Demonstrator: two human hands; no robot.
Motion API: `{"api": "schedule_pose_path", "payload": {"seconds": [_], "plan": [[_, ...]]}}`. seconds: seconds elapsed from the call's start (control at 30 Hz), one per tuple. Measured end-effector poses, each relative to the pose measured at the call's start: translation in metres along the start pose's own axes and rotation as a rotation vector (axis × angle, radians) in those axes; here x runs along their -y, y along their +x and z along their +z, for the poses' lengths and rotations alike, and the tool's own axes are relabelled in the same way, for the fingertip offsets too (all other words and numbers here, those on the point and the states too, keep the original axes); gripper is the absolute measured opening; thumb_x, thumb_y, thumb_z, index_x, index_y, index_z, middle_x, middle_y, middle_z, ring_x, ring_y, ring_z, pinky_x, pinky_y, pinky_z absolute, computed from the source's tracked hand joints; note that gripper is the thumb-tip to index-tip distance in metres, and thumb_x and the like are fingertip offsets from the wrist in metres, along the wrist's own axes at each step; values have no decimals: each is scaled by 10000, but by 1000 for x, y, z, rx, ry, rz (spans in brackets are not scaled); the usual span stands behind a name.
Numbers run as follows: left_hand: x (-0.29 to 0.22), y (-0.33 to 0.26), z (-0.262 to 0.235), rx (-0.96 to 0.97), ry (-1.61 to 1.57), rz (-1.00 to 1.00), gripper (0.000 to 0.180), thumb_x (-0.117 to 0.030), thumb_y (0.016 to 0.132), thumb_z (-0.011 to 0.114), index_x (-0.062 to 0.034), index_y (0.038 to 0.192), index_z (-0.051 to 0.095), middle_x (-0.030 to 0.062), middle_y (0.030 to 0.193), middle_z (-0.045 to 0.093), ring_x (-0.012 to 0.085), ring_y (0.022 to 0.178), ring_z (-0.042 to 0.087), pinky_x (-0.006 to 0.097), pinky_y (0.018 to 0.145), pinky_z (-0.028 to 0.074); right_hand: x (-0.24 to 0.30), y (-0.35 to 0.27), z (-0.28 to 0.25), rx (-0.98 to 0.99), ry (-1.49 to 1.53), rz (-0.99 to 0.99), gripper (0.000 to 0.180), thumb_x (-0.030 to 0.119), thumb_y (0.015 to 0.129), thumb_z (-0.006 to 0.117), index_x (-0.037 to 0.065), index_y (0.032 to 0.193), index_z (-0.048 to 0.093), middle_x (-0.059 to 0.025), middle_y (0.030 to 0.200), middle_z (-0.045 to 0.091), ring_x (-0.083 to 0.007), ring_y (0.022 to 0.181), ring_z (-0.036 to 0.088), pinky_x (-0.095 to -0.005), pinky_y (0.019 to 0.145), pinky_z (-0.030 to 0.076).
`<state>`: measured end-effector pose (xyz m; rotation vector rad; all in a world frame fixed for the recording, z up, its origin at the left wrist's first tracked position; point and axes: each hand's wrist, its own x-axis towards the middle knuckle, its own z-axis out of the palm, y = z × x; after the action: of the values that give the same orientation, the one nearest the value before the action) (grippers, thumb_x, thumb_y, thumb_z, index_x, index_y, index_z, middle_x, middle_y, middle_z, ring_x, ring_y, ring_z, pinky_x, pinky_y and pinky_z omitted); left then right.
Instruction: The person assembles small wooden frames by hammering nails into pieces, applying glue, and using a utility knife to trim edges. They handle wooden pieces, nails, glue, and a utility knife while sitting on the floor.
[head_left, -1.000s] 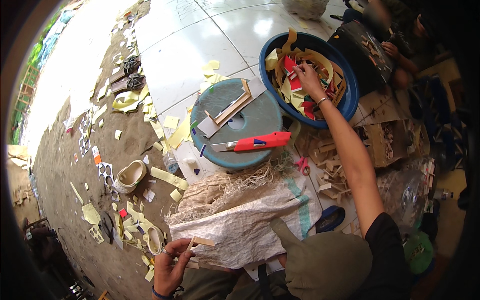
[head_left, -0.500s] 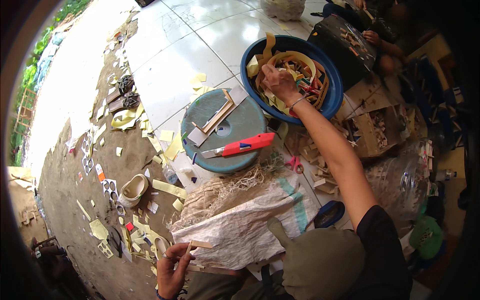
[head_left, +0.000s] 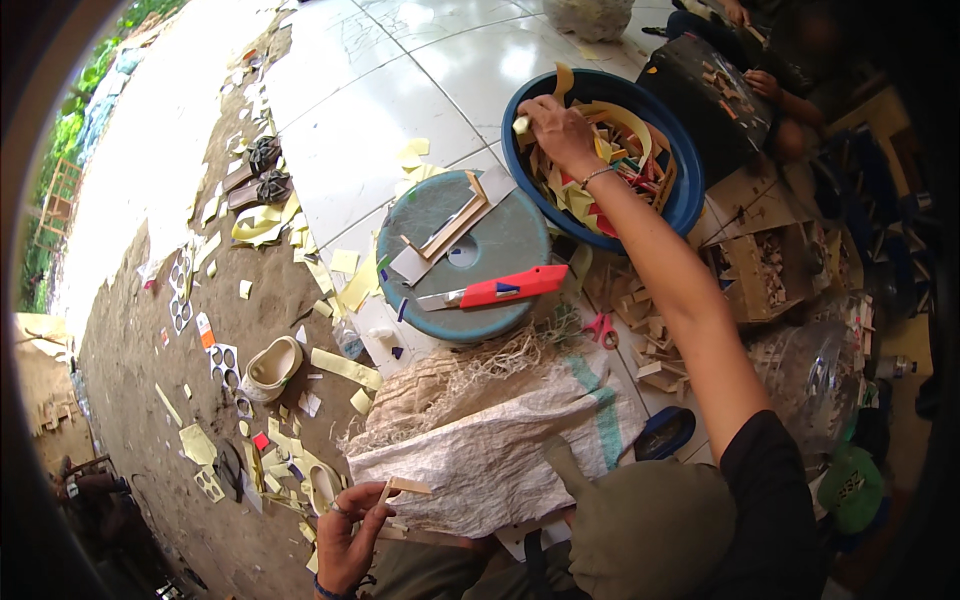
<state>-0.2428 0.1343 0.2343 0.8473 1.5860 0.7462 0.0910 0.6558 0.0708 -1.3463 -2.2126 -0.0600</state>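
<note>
My left hand, low in the picture, pinches a small pale wooden strip piece, bent or joined at an angle. My right hand reaches to the left rim of a blue basin, its fingers closed on a pale yellow strip. Yellow strips and coloured offcuts fill the basin. Between the hands, a round grey-green stool bears a red utility knife with its blade out, a flat pale board and thin wooden strips.
A white woven sack lies before me. Pink scissors and wood offcuts lie right of the stool, near a cardboard box. Yellow scraps, a clog and sandals litter the left ground. Another person's hand is at far right.
My right hand has moved left and away, from over the offcuts to the basin's left rim, at the yellow strip. My left hand keeps its pinch. The whole view has shifted slightly.
</note>
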Motion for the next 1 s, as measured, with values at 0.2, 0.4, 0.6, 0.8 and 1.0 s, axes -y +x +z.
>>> {"api": "schedule_pose_path", "payload": {"seconds": [0.2, 0.4, 0.6, 0.8, 1.0], "plan": [[2, -1, -1, 4, 0, -24, 254, -27, 1033, 593, 20, 1283, 586, 110, 1157, 719, 149, 947, 683, 288, 851, 558, -31, 26, -22, -108, 196, 239, 384, 452, 952, 676, 94, 1088, 702, -136, 1011, 723, -359, 994, 693, -444, 857, 546], [1, 1, -1, 10, -1, -19, 249, -17, 1031, 584, 17, 1277, 589, 103, 1147, 722, 145, 936, 684, 280, 841, 552, -22, 9, -22, 187, 306, 415, 650, 604, 847, 763, 1, 1061, 652, -176, 957, 733, -334, 925, 723, -419, 833, 564], [-3, 3, -1, 21, 34, -22, 244, -31, 1035, 581, 13, 1275, 592, 109, 1155, 728, 143, 926, 688, 279, 832, 549, -9, -23, -17, 526, 372, 29, 435, 229, 869, 725, 4, 1230, 638, -183, 1172, 664, -346, 1097, 660, -421, 966, 525], [-3, 10, 0, 34, 19, 14, 248, -46, 1038, 587, 6, 1280, 575, 118, 1165, 728, 146, 920, 685, 278, 817, 538, -24, -38, -31, 554, 115, -13, 411, 183, 843, 725, 71, 1200, 554, -173, 1182, 660, -394, 1139, 637, -504, 933, 534], [-5, 11, -1, 48, 65, 24, 264, -79, 1037, 611, 8, 1282, 568, 120, 1165, 723, 152, 921, 681, 281, 815, 535, -39, -51, -45, 618, -26, 65, 500, 110, 864, 663, 192, 1352, 592, -163, 1203, 675, -375, 1157, 650, -490, 953, 536]]}}
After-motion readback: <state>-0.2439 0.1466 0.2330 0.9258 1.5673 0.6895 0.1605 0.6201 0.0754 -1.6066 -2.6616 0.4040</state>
